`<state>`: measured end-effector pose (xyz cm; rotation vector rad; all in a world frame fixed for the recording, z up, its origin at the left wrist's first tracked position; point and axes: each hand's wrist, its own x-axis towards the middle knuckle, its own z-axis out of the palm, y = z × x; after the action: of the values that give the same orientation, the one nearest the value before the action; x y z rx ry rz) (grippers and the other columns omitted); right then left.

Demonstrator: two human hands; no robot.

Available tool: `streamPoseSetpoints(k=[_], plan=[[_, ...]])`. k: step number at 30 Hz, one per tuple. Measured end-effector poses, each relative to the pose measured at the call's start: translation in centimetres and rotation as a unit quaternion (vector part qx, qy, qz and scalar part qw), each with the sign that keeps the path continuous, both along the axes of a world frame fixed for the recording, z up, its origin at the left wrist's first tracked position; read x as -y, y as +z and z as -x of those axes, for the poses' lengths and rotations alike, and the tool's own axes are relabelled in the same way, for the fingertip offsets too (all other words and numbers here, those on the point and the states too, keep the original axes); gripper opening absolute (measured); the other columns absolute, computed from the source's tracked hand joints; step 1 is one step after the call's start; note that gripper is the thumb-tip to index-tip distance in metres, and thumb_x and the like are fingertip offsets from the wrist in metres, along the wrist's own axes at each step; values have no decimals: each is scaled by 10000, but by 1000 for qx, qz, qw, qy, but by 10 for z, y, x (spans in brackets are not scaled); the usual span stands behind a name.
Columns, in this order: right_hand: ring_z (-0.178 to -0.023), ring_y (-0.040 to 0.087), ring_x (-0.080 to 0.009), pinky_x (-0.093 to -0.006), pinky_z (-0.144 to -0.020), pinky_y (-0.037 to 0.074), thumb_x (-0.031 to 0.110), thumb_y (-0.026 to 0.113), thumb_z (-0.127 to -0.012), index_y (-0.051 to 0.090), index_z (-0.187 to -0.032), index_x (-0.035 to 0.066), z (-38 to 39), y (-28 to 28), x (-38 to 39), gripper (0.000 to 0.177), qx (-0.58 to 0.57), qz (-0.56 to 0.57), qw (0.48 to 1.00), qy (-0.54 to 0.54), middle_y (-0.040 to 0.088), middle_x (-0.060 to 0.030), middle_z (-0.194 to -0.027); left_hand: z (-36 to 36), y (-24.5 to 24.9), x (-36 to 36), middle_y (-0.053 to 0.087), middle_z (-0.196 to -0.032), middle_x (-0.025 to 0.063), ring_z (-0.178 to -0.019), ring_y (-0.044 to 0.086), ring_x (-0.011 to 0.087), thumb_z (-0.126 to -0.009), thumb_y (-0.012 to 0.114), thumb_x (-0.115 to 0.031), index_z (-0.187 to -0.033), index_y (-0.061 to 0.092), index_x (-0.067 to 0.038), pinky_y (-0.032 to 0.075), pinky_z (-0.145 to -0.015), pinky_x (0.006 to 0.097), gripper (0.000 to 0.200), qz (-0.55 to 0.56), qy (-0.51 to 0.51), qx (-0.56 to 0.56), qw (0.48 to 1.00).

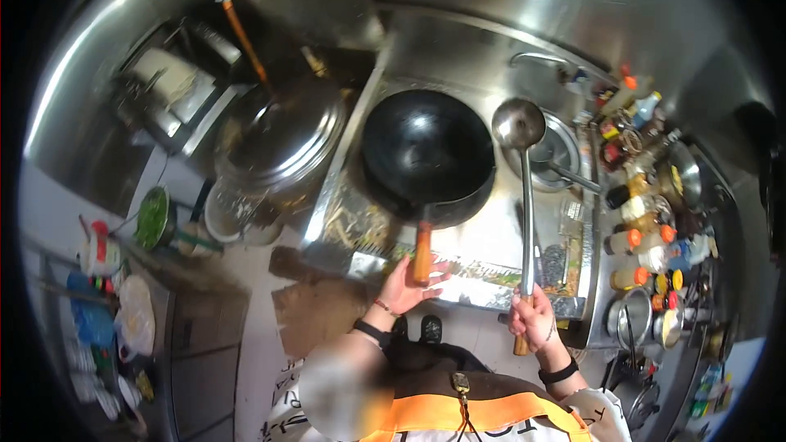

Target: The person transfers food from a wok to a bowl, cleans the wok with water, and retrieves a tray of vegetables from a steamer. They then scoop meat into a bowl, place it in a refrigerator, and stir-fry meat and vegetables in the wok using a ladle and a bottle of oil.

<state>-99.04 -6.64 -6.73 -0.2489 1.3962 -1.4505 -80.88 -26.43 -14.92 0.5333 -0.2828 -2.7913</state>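
Observation:
A black wok point(426, 143) sits on the steel stove, its wooden handle point(422, 252) pointing toward me. My left hand point(409, 285) is at the end of that handle, fingers spread and not wrapped round it. In my right hand point(532, 317) is a long steel ladle point(526, 205), gripped by its wooden handle end. The ladle's round bowl point(519, 123) is right of the wok, over the edge of a steel pot point(561, 151) that has another handled tool in it.
To the left stands a large lidded steel pot point(282, 135). Seasoning bottles and jars point(647, 237) crowd the right side, beside small metal pots point(629, 315). A faucet point(540, 58) is at the back. Food scraps point(352, 225) lie on the stove's left front.

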Motion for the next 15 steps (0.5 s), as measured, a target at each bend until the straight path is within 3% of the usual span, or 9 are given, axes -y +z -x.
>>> streamPoseSetpoints(k=[1,2,4,8,10,12,15], plan=[[-367,348,-85,-220,-349,278,53,506,-854,430,-968,86,1,7,-8,141,-10,6,1000,-19,424,-22,-554,17,-25,7,552,-944,91,-691,539,120,-903,450,-337,-1129,443,-14,453,-558,204,394,-88,31,-62,994],[-361,343,-86,-221,-346,279,59,511,-852,435,-958,84,0,14,-19,133,-5,-2,999,-49,419,-20,-550,36,-54,15,482,-725,18,-523,441,74,-897,471,-255,-1015,468,-36,345,-433,171,249,-98,31,-189,977],[-355,339,-87,-221,-343,281,65,516,-851,440,-948,81,-1,22,-47,125,4,-16,996,-85,413,-18,-546,51,-25,12,369,-618,-34,-465,377,59,-883,480,-179,-905,459,-67,323,-426,185,116,-37,6,-57,998],[-346,343,-82,-221,-322,299,75,531,-828,450,-945,83,-5,12,-91,143,-66,-25,987,-142,400,-13,-539,72,34,0,437,-612,10,-484,421,95,-822,519,-97,-814,460,-64,369,-455,240,68,63,16,86,994],[-347,365,-84,-217,-322,316,48,514,-806,451,-956,68,-1,0,-107,164,-97,-23,982,-161,418,-13,-546,75,39,-12,463,-572,55,-452,465,161,-799,533,-86,-749,461,-37,413,-433,301,101,187,-3,139,972],[-346,388,-89,-218,-322,333,20,491,-781,450,-960,57,5,-16,-117,188,-134,-18,974,-181,438,-18,-556,73,48,-28,464,-552,60,-427,479,164,-795,525,-69,-739,456,-23,433,-392,312,100,300,-29,194,934],[-355,419,-92,-222,-325,339,-8,493,-754,455,-884,49,11,-18,-113,148,-192,-19,967,-166,446,-12,-556,66,46,-48,495,-568,65,-400,502,156,-761,523,-6,-946,393,-31,434,-343,293,228,399,-42,291,868]])
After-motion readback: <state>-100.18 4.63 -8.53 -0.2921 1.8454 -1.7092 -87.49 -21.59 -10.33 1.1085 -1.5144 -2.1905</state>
